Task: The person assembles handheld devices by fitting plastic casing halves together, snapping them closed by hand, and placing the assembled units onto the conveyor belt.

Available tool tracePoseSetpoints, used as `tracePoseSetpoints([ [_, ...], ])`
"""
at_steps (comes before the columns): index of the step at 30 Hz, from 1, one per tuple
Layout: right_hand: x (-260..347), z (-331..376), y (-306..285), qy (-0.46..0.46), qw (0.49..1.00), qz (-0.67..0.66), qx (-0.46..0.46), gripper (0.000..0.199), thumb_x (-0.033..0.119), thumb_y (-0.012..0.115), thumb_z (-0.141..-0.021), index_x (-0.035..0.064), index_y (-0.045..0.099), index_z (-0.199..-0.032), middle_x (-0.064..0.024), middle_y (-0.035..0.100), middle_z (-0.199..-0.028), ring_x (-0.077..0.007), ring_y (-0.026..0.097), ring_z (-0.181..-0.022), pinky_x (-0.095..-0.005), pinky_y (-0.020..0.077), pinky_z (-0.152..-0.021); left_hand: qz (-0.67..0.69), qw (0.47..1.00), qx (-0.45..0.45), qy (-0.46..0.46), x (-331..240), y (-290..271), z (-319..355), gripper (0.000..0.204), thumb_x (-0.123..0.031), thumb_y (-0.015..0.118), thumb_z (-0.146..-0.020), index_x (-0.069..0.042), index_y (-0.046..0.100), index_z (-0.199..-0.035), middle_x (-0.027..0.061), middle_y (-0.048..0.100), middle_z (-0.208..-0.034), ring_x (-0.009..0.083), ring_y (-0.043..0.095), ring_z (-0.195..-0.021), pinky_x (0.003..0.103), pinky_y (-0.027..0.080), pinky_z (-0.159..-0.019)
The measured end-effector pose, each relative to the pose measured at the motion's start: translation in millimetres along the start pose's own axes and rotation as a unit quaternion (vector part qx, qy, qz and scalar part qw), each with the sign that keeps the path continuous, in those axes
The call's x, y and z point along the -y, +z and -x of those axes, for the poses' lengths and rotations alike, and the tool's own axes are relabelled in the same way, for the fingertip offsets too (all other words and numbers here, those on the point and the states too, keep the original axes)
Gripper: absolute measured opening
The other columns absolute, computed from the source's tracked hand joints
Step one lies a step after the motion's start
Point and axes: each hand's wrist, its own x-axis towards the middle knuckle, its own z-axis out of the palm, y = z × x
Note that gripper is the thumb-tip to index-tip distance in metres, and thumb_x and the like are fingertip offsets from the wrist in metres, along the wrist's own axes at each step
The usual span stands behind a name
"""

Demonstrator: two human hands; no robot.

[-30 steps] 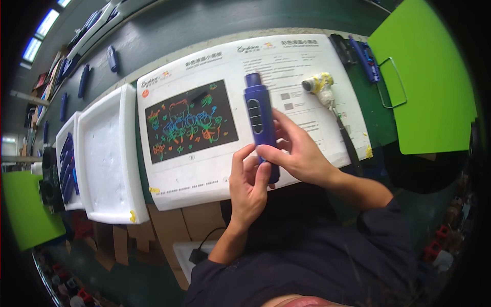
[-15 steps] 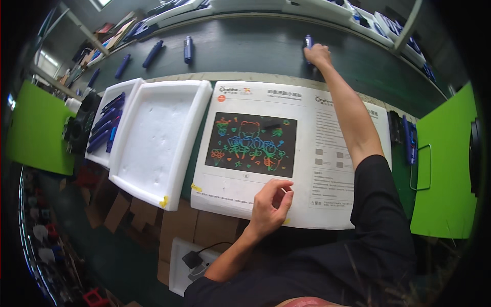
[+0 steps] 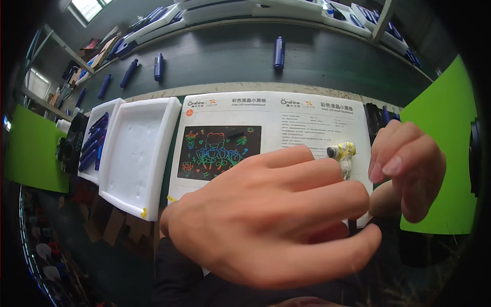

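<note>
My left hand (image 3: 276, 210), large and close to the camera, lies across the front of the white printed sheet (image 3: 220, 107). Its fingers curl round the dark lower part of a T-shaped tool (image 3: 343, 150), whose head is bound with yellow tape and has a dark round end; most of the handle is hidden. To its right, my right hand (image 3: 409, 163) has bent fingers drawn together; anything inside them is hidden. On the dark surface beyond the sheet, a blue bottle-shaped tube (image 3: 279, 52) stays apart from both hands.
More blue tubes (image 3: 158, 66) are spread along the dark strip to the left. A white foam tray (image 3: 174, 117) stands beside the sheet, with another foam tray (image 3: 120, 102) holding several tubes behind it. Green panels (image 3: 36, 148) flank the workplace. Loaded foam trays line the far shelf.
My right hand has let go of the blue tube and come back near my left. My left hand has risen toward the camera, and the taped tool now shows. The view has shifted.
</note>
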Motion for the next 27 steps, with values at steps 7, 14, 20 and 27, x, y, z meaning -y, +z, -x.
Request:
tracePoseSetpoints([
  [7, 6.0, 2.6, 20.7, -0.051, 0.983, -0.125, -0.126, 0.016, 0.005, 0.062, -0.089, 0.0075, 0.062, -0.073, -0.0104, 0.064, -0.081, -0.0171, 0.059, -0.069, -0.0215, 0.0449, -0.058, 0.136, 0.985, -0.101, -0.019, 37.7, 24.6, -45.1, 0.019, -0.001, 0.064, -0.067, -0.007, 0.067, -0.084, 0.0046, 0.063, -0.082, 0.0123, 0.055, -0.062, 0.026, 0.039, -0.055],
  [14, -7.5, 13.8, -1.9, -0.05, 0.985, -0.109, -0.122, 0.014, 0.006, 0.055, -0.091, 0.0053, 0.06, -0.079, -0.0084, 0.062, -0.075, -0.0144, 0.057, -0.063, -0.0212, 0.0429, -0.053, 0.238, 0.953, -0.177, -0.064, 20.3, 30.9, -39.9, 0.013, 0.0, 0.061, -0.073, -0.008, 0.061, -0.083, 0.0037, 0.057, -0.083, 0.0111, 0.052, -0.063, 0.026, 0.038, -0.056],
  [20, -12.3, 7.4, -2.7, -0.044, 0.99, -0.078, -0.109, 0.015, 0.007, 0.048, -0.094, 0.0033, 0.059, -0.084, -0.0067, 0.06, -0.07, -0.0121, 0.054, -0.057, -0.0208, 0.0413, -0.05, 0.327, 0.907, -0.25, -0.089, 14.2, 25.0, -29.5, 0.011, 0.0, 0.059, -0.078, -0.009, 0.056, -0.083, 0.003, 0.052, -0.084, 0.0101, 0.05, -0.064, 0.026, 0.037, -0.057],
  [27, -20.5, -17.7, 0.8, -0.056, 0.994, -0.05, -0.08, 0.019, 0.008, 0.04, -0.096, 0.0011, 0.057, -0.09, -0.0046, 0.057, -0.064, -0.0094, 0.052, -0.051, -0.0205, 0.0394, -0.045, 0.403, 0.843, -0.338, -0.109, 18.4, 8.1, -20.6, 0.012, 0.001, 0.056, -0.084, -0.01, 0.05, -0.082, 0.0021, 0.047, -0.085, 0.0089, 0.047, -0.066, 0.025, 0.036, -0.059],
])
